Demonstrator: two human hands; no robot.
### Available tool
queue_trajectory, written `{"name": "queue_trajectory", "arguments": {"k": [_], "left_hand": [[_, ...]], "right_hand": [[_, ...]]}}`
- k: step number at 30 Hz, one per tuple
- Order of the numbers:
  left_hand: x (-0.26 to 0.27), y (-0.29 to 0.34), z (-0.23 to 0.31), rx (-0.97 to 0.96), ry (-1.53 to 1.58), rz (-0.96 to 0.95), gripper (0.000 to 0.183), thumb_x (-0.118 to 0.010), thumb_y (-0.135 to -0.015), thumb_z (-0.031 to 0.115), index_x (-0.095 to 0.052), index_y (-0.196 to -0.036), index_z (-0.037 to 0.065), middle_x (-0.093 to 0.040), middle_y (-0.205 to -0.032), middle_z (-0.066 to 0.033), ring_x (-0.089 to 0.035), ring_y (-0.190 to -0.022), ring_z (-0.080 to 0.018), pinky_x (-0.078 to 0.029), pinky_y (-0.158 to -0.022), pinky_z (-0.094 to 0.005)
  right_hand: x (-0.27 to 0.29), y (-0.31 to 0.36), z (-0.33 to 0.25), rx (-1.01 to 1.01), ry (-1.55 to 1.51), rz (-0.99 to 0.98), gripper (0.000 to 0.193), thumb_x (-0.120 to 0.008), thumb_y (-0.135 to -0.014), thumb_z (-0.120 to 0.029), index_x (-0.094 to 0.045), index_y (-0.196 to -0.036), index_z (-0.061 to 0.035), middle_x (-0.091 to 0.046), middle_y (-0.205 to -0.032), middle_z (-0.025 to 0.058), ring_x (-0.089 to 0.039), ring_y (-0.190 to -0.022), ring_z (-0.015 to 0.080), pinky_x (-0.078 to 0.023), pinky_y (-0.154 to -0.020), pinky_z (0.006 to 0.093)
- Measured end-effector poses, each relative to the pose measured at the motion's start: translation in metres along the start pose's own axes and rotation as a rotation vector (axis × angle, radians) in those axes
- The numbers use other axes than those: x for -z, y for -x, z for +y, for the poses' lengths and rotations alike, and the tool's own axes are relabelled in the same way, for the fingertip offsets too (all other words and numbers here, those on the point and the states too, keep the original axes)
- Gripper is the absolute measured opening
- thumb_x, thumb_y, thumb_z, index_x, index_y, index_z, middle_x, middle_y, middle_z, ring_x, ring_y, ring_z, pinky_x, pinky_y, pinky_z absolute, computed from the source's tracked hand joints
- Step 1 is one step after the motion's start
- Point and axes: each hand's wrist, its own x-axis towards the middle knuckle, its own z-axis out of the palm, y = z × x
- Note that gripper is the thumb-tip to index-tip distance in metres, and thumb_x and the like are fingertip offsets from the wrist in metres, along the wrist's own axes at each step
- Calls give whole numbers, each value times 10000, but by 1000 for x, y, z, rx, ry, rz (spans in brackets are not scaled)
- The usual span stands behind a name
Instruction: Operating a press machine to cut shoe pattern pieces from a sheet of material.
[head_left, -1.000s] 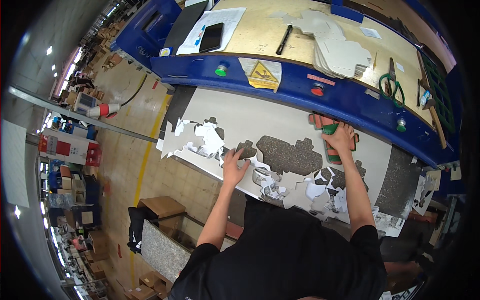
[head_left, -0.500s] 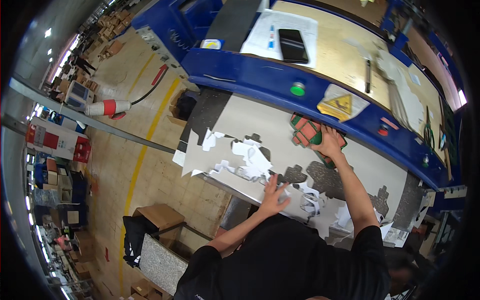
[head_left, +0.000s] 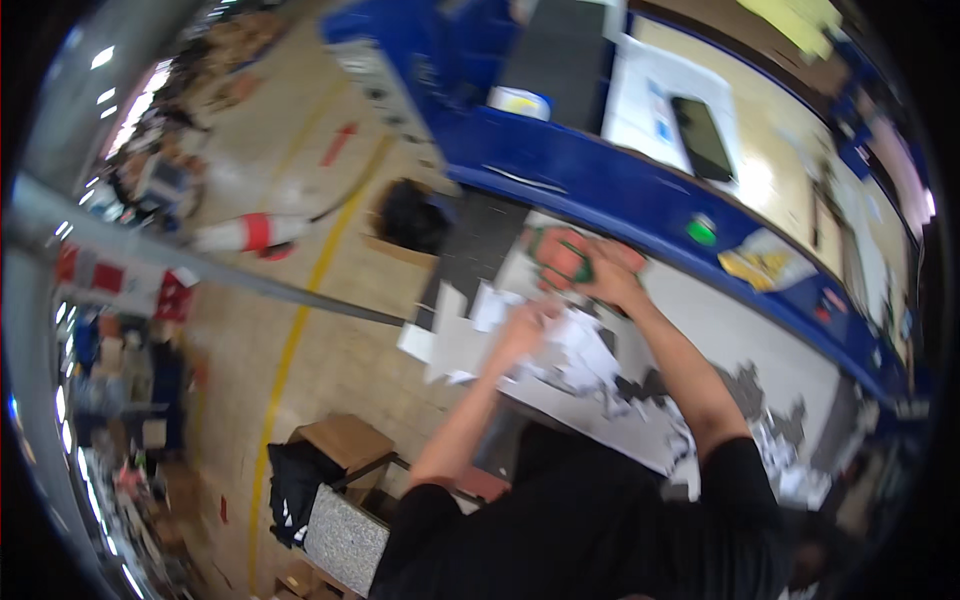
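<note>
My right hand is closed over a cutting die, a block of red foam pads with green edges, at the far left of the white sheet. My left hand is just nearer to me than the die, among loose white cut scraps. Motion smears its fingers, so I cannot make out whether they grip a scrap. Dark cut-out shapes show through the sheet on the right.
The blue machine beam runs behind the sheet, with a green button and a yellow warning label. A phone lies on papers above it. A grey rail and an open carton are at the left.
My right hand has carried the cutting die left along the sheet. My left hand has moved forward, close to the die. The view has shifted and blurred, and the white scraps have been disturbed.
</note>
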Motion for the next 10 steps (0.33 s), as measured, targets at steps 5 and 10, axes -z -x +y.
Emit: {"name": "queue_trajectory", "arguments": {"k": [5,10], "left_hand": [[79,-49,-69,106,-135,219,499,-772,-771,169,-632,-1234,45,-619,-1247,-207,-629,-1081,-332,-497,-935,-390],[58,-89,-86,-18,-396,52,819,-820,-716,379,-483,-1416,119,-305,-1525,-250,-261,-1420,-419,-220,-1149,-560]], "right_hand": [[15,29,-8,-57,52,156,1145,-872,-604,-387,-261,-1494,-4,-347,-1462,260,-355,-1352,408,-312,-1128,457],[26,120,42,-574,-120,12,1258,-913,-585,-366,-157,-1531,-25,-286,-1488,254,-308,-1380,399,-282,-1158,459]]}}
